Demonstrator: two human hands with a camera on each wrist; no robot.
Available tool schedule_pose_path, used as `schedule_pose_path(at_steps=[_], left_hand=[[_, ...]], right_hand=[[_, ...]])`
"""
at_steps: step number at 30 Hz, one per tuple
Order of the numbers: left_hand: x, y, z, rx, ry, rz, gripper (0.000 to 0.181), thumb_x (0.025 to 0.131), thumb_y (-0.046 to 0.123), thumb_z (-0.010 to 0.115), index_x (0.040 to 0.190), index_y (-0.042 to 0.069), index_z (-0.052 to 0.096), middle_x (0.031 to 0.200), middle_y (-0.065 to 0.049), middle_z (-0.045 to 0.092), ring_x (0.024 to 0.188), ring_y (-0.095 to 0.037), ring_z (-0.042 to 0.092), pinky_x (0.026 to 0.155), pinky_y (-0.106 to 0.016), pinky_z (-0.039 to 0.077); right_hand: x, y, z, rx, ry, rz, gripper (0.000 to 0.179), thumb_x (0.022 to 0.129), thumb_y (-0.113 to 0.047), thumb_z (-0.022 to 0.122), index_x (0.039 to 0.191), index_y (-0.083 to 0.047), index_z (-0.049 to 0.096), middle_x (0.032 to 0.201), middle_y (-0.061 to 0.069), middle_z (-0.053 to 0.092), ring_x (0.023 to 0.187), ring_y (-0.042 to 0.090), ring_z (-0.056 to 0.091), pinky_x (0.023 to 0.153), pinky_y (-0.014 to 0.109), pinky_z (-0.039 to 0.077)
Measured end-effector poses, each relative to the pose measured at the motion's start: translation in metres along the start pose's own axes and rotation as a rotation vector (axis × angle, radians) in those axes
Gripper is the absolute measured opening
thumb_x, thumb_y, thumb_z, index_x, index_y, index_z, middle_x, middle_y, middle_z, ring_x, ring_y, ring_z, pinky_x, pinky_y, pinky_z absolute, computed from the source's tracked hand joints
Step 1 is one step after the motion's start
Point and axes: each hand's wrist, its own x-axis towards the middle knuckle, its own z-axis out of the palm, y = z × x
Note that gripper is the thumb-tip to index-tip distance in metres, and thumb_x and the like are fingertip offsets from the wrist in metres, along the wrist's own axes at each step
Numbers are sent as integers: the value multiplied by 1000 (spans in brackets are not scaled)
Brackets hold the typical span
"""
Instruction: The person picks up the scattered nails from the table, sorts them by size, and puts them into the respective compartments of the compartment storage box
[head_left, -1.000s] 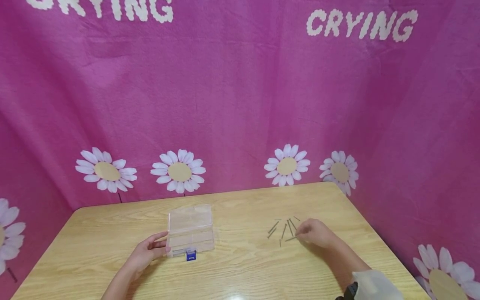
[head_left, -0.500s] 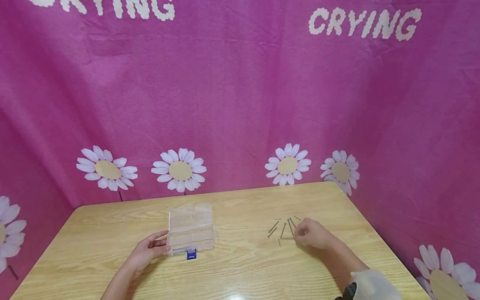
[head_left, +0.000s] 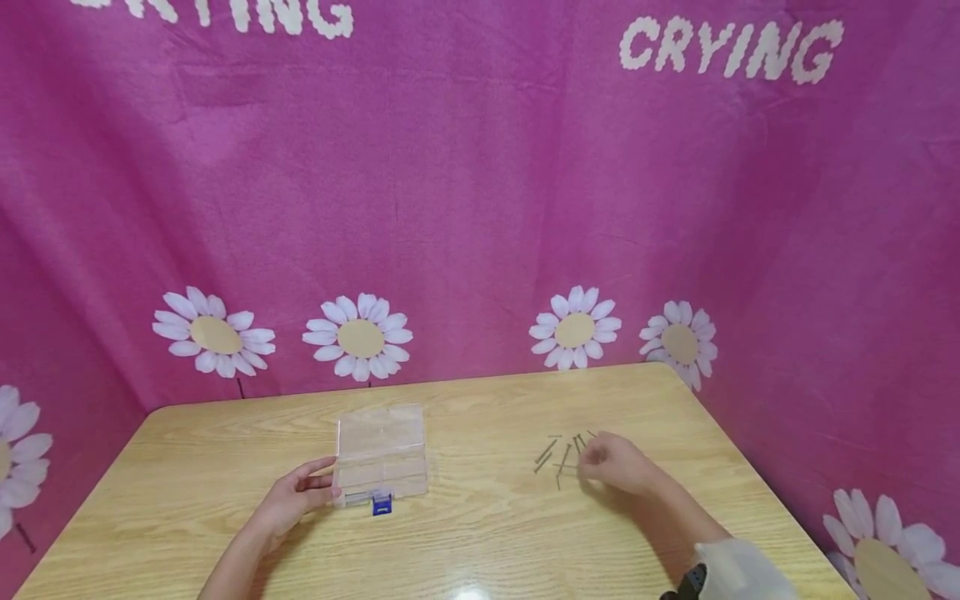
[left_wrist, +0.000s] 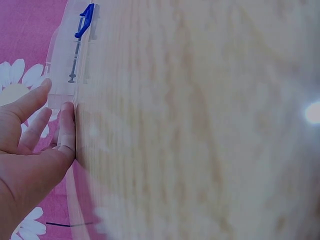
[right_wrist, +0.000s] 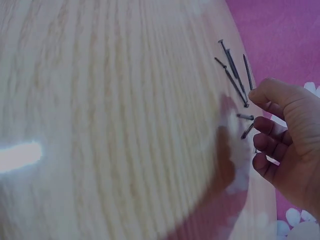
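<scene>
My left hand (head_left: 294, 498) rests against the left side of a clear plastic box (head_left: 382, 475), its lid (head_left: 381, 431) raised at the back. In the left wrist view, straight fingertips touch the box end, near a nail (left_wrist: 74, 59) lying inside along the front. On the right, thumb and forefinger of my right hand (head_left: 618, 463) pinch a nail (right_wrist: 248, 72), its point sticking out leftward in the head view. Beside that hand several loose nails (right_wrist: 234, 75) lie scattered on the table; the hand hides some of them.
A blue latch (head_left: 382, 503) sticks out at the box's front. The wooden table (head_left: 480, 533) ends at the back against a pink flowered cloth (head_left: 480, 208), which hangs at both sides too.
My right hand has moved slightly left and back over the nails, the pinched nail moving along with it. The left hand and the box stay in place.
</scene>
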Motion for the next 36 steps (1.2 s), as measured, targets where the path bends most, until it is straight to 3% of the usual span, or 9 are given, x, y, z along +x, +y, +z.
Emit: schedule_pose_path(at_steps=[9,15,24,30,36], left_hand=[[0,-1,-1,2,2,-4,62,84,4,65,137,-8,37,120,-27,55,95,-12,56,77,-22,50],[0,-2,1,10,18,-18,61,84,4,65,137,-7,38,120,-27,55,96,-13,56,77,-23,49],[1,-2,0,13,23,-23,62,83,6,67,137,-6,39,120,-27,55,97,-14,57,78,-25,49],[2,-1,-1,19,25,-14,62,83,6,67,137,-6,39,119,-25,55,95,-12,55,77,-23,49],[2,-1,0,20,23,-10,62,83,7,68,137,-6,39,119,-27,55,97,-14,56,78,-26,50]], right_hand=[[10,-16,8,65,-5,-50,7,81,-7,66,82,-1,67,76,4,61,72,7,51,66,22,43],[16,-26,19,97,-10,-27,8,80,-9,66,81,-2,67,75,4,60,71,10,50,62,23,43],[27,-45,26,3,1,-19,5,80,-15,67,80,-10,67,82,-1,61,74,11,51,65,24,44],[36,-56,31,43,-31,-24,5,81,-12,65,85,-10,67,84,0,62,79,12,53,70,27,47],[43,-70,38,17,-43,-64,7,80,-13,64,85,-10,69,82,-1,62,75,11,52,68,27,46]])
